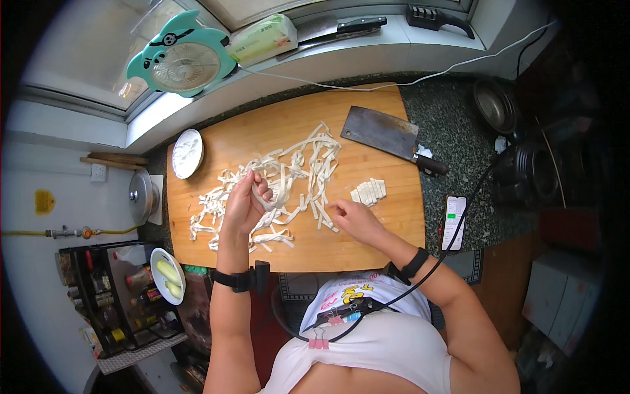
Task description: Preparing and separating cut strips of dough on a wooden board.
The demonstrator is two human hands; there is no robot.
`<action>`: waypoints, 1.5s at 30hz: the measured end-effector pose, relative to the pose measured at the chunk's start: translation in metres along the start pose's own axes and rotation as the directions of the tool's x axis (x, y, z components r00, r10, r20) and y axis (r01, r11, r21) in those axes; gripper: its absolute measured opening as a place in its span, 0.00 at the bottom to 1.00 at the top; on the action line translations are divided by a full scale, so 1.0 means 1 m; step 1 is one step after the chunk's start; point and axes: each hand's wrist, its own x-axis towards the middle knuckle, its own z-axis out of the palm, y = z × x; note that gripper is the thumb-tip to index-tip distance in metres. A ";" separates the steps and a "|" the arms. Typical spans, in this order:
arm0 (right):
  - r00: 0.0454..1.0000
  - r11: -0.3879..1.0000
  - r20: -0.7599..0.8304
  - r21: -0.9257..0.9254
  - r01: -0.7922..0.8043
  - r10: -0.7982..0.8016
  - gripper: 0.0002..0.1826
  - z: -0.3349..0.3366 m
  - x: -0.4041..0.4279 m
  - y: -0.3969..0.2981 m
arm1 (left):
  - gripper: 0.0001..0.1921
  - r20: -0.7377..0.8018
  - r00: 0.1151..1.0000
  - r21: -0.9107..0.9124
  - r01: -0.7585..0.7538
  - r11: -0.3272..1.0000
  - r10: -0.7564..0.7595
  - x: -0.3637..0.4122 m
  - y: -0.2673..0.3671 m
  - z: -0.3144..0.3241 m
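Note:
Long white dough noodles point(320, 172) lie in loose tangles over a large wooden board point(389, 241). My left hand point(243, 204) is raised over the board's left part, with a noodle strip pinched in its fingers and looping down beside them. At the right edge of the noodles is my right hand point(358, 221), fingers curled; whether it grips a strip's end is unclear. Beyond it sits a small row of short cut dough strips point(369, 192). A cleaver point(379, 132) rests at the board's far right, its handle out over the counter.
A bowl of white powder point(187, 153) stands at the board's far left corner. On the dark stone counter point(438, 111) lies a phone point(453, 222), crossed by a black cable. The sill holds a fan point(184, 64), a tissue pack point(266, 39), knives point(362, 24) and a knife sharpener point(435, 20).

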 end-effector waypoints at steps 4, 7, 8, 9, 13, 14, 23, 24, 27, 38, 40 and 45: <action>0.982 0.983 -0.061 0.032 0.180 -0.178 0.22 0.016 0.019 -0.005 | 0.13 0.044 0.999 -0.042 0.004 0.999 -0.003 -0.014 0.011 0.017; 0.938 0.923 -0.078 0.170 0.345 -0.337 0.26 0.025 0.023 -0.035 | 0.12 0.120 0.993 -0.033 0.016 0.999 -0.012 -0.022 0.020 0.020; 0.934 0.900 -0.052 0.254 0.354 -0.353 0.26 0.029 0.024 -0.039 | 0.12 0.121 0.993 -0.063 0.003 0.998 0.005 -0.024 0.021 0.021; 0.930 0.873 -0.031 0.335 0.356 -0.367 0.26 0.031 0.024 -0.043 | 0.12 0.127 0.992 -0.092 -0.008 0.996 0.020 -0.025 0.022 0.023; 0.888 0.855 0.434 0.508 -0.102 -0.152 0.16 0.036 0.027 -0.037 | 0.11 0.140 0.989 -0.028 -0.051 0.998 0.054 -0.033 0.023 0.033; 0.907 0.827 0.400 0.548 -0.125 -0.128 0.16 0.033 0.024 -0.037 | 0.15 0.103 0.990 0.034 -0.096 0.995 0.092 -0.037 0.022 0.038; 0.962 0.604 0.239 0.789 -0.110 -0.136 0.15 0.001 0.019 -0.052 | 0.35 0.114 0.977 0.073 -0.187 0.980 0.178 -0.037 0.017 0.033; 0.963 0.571 0.235 0.812 -0.121 -0.129 0.16 -0.001 0.020 -0.053 | 0.36 0.075 0.972 0.043 -0.226 0.973 0.222 -0.035 0.013 0.033; 0.958 0.590 0.259 0.795 -0.141 -0.120 0.15 -0.001 0.026 -0.047 | 0.37 0.043 0.999 0.132 -0.035 0.991 0.029 -0.024 -0.001 0.024; 0.975 0.532 0.190 0.841 -0.099 -0.119 0.09 -0.006 0.029 -0.052 | 0.21 0.067 0.995 0.647 0.012 0.762 -0.072 -0.023 -0.008 0.037; 0.974 0.528 0.192 0.843 -0.102 -0.117 0.09 -0.008 0.031 -0.051 | 0.19 0.090 0.994 0.638 -0.008 0.770 -0.064 -0.020 -0.010 0.035; 0.986 0.696 0.134 0.717 -0.030 -0.095 0.07 -0.010 0.036 -0.048 | 0.11 0.109 0.992 0.557 -0.013 0.831 -0.058 -0.014 -0.015 0.034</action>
